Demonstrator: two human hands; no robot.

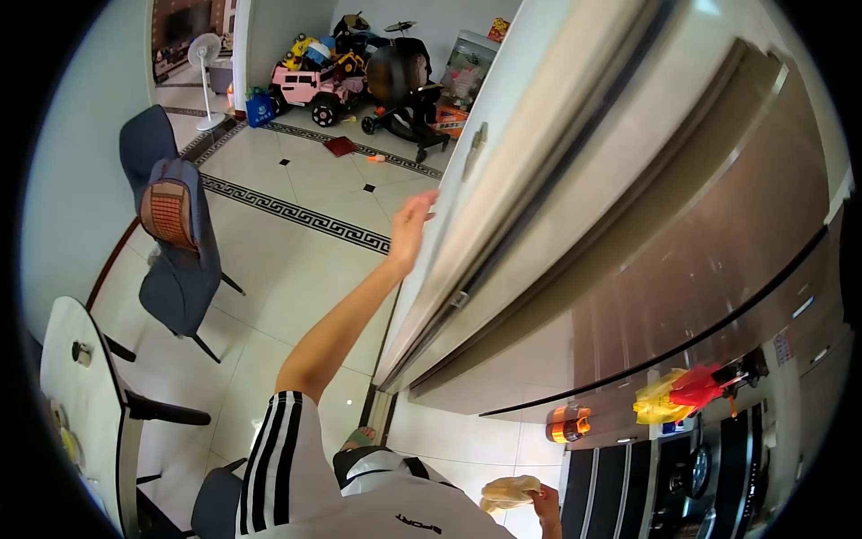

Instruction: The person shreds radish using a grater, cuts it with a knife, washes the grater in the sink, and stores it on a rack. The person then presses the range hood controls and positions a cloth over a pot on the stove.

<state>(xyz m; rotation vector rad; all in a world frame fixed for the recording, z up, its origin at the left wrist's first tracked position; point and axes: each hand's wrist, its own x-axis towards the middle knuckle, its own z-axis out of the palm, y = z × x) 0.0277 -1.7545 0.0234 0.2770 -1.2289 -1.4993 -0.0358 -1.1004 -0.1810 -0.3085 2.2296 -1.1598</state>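
Note:
My left hand (413, 225) is raised at the edge of a white door panel (452, 193), fingers apart, with nothing seen in it. Whether the fingertips touch the panel is hard to tell. Low in the view, my right hand (546, 505) has its fingers closed on a pale yellowish, soft-looking item (509, 492), held in front of my body. Beside the panel stands a large brownish, shiny cabinet or fridge front (664, 287).
At left are a chair (184, 283) with a backpack (172, 211) and a table (81, 359). Toys, among them a pink toy car (310, 87), and a fan (205, 54) stand farther back. An orange bottle (567, 424) and bags (664, 397) are at lower right.

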